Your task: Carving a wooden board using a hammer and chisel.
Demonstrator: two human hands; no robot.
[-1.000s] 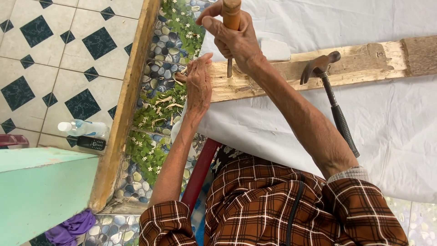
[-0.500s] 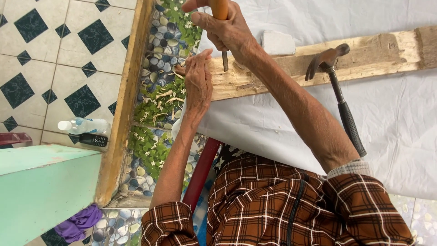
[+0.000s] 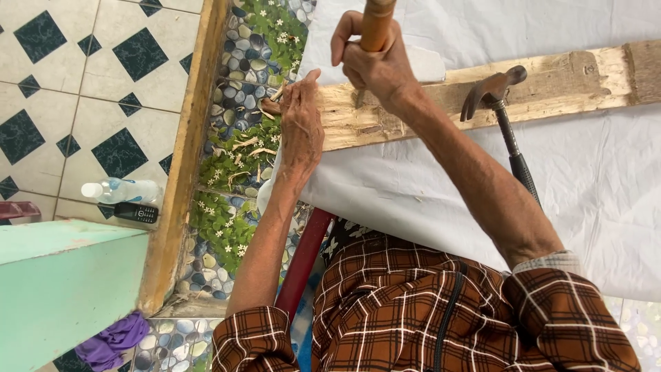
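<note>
A rough wooden plank (image 3: 551,86) lies across a white cloth-covered table (image 3: 427,186). My left hand (image 3: 301,124) rests flat on the plank's left end, pressing it down. My right hand (image 3: 375,65) is closed around the wooden handle of a chisel-like tool (image 3: 376,24), held upright with its tip on the plank near the left end. A claw hammer (image 3: 502,117) lies on the plank and cloth to the right of my right forearm, untouched.
Wood chips lie on the pebble-and-flower patterned floor (image 3: 237,158) left of the table. A wooden strip (image 3: 182,158) borders tiled floor. A plastic bottle (image 3: 120,191) and a small phone (image 3: 136,213) lie there, near a green surface (image 3: 62,275) and purple cloth (image 3: 113,337).
My right hand with the tool has shifted slightly along the plank's left end. My left hand stays pressed on the plank. The hammer has not moved.
</note>
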